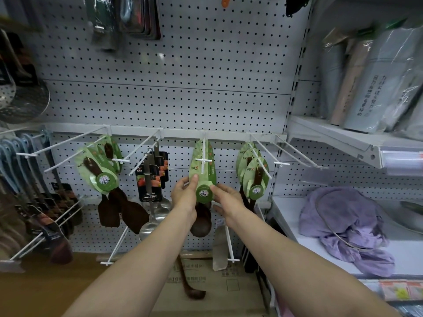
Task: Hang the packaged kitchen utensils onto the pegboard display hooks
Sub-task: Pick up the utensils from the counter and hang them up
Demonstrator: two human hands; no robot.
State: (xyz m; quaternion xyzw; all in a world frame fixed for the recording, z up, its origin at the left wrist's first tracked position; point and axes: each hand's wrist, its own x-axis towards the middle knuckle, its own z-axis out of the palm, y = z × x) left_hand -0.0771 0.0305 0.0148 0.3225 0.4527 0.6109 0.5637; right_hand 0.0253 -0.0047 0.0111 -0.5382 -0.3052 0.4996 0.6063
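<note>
- Forearms bare, both reaching up from the bottom edge toward the pegboard [174, 72].
- Cardboard box [206, 284] low between the arms, printed lettering on top; dark wooden ladle [190, 284] lying on it.
- Left hand [184, 195] pinching the left edge of a green leaf-shaped card pack [202, 170], thumb tip on the card face.
- Right hand [226, 199] touching the pack's lower right, by the round green logo badge; thumb on the badge edge, other fingers loosely curled below; firm grip or mere touch: cannot tell.
- Green card pack threaded on the centre white hook [203, 154], hanging upright; dark wooden spoon bowl [201, 221] showing below, partly behind left wrist.
- Just right: three matching green packs [253, 177] stacked on the next hook, dark spoon handles visible.
- Left of centre: black-carded steel ladles [152, 179] on a hook, bowls hanging below.
- Further left: more green packs with dark wooden spatulas [100, 170] on a double hook.
- Far left: row of dark-carded utensils [45, 216] on lower hooks, blurred.
- Right side: white shelf [389, 252] carrying a crumpled lilac cloth [343, 225]; upper shelf holding plastic-wrapped rolls [375, 83].
- Top of pegboard: hanging dark packs [128, 17], too blurred to identify.
</note>
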